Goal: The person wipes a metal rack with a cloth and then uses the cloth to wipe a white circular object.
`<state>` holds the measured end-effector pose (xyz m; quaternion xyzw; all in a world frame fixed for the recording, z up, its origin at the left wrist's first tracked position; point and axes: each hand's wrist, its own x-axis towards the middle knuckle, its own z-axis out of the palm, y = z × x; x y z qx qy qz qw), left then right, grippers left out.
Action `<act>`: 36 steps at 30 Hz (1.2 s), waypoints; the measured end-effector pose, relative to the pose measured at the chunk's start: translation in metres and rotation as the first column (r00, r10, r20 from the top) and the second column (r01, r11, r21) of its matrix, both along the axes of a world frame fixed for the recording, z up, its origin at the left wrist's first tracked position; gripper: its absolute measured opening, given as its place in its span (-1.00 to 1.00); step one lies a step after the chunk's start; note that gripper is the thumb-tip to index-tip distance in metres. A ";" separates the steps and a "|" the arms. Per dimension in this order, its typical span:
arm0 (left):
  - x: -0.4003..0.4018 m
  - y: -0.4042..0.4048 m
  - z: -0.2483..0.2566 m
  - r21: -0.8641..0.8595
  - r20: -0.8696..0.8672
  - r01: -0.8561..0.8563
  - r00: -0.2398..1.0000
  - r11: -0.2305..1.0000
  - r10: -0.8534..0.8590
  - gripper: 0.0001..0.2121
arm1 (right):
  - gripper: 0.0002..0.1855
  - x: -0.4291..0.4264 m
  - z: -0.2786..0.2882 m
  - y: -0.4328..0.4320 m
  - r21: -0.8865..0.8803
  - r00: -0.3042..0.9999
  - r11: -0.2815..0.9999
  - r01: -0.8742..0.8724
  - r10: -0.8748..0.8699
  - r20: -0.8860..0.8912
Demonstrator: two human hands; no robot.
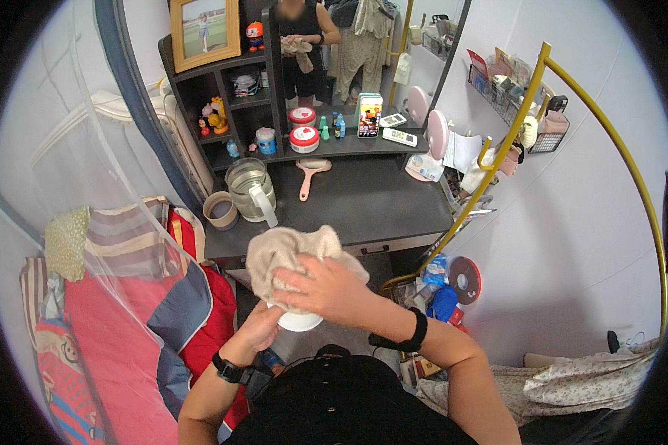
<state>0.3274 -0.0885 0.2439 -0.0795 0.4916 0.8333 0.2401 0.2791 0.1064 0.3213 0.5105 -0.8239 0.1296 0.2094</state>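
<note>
My left hand (264,328) grips a white round object (300,321), perhaps a bowl or cup, by its near left side. Most of that object is hidden under a crumpled beige cloth (281,250). My right hand (328,286) lies over the cloth with its fingers spread and presses it against the white object. Both hands are in front of the near edge of a black dressing table (367,194). On its top, beyond the cloth, stand a clear pitcher (250,186) with a white handle and a beige round container (220,210). A pink brush (307,181) lies to their right.
A shelf (334,146) at the back holds a lit phone (369,115), red-lidded jars (304,139) and a white remote control (399,137). A yellow metal rack (492,172) rises on the right. To the left is a bed with a pink cover (111,322), behind sheer netting.
</note>
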 end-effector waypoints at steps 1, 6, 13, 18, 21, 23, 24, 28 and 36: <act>0.001 0.000 -0.003 0.000 0.000 0.000 1.000 1.000 0.000 -0.58 | -0.54 0.003 0.000 -0.004 -0.003 0.999 0.999 -0.041 0.041 -0.029; 0.005 -0.002 0.001 -0.069 -0.021 0.007 1.000 0.998 -0.008 -0.60 | -0.55 0.003 0.005 -0.006 -0.005 0.994 0.996 -0.094 0.093 -0.051; 0.006 -0.007 0.031 0.028 -0.094 -0.005 0.996 1.000 0.008 -0.54 | -0.43 -0.003 -0.012 0.011 -0.102 0.983 0.981 0.164 -0.154 0.096; 0.004 -0.012 0.035 0.026 -0.138 -0.125 0.982 0.992 0.127 -0.50 | -0.34 0.018 -0.026 0.012 -0.123 0.930 0.937 0.326 -0.295 0.218; -0.001 -0.019 0.037 0.021 -0.148 -0.190 0.970 0.982 0.191 -0.48 | -0.33 0.035 -0.033 0.011 -0.102 0.945 0.955 0.280 -0.255 0.207; 0.000 -0.016 0.037 0.047 -0.144 -0.200 0.968 0.979 0.205 -0.48 | -0.33 0.041 -0.031 0.011 -0.124 0.948 0.955 0.270 -0.241 0.206; 0.000 -0.016 0.038 0.072 -0.145 -0.213 0.964 0.974 0.222 -0.49 | -0.33 0.042 -0.029 0.012 -0.109 0.947 0.957 0.268 -0.241 0.214; 0.001 -0.011 0.037 0.066 -0.137 -0.199 0.969 0.978 0.207 -0.47 | -0.36 0.036 -0.026 0.020 -0.062 0.948 0.961 0.270 -0.254 0.193; 0.014 -0.004 0.028 0.029 -0.094 0.078 0.993 0.997 -0.075 -0.51 | -0.56 0.008 0.004 0.018 -0.071 0.994 0.992 0.107 -0.108 -0.002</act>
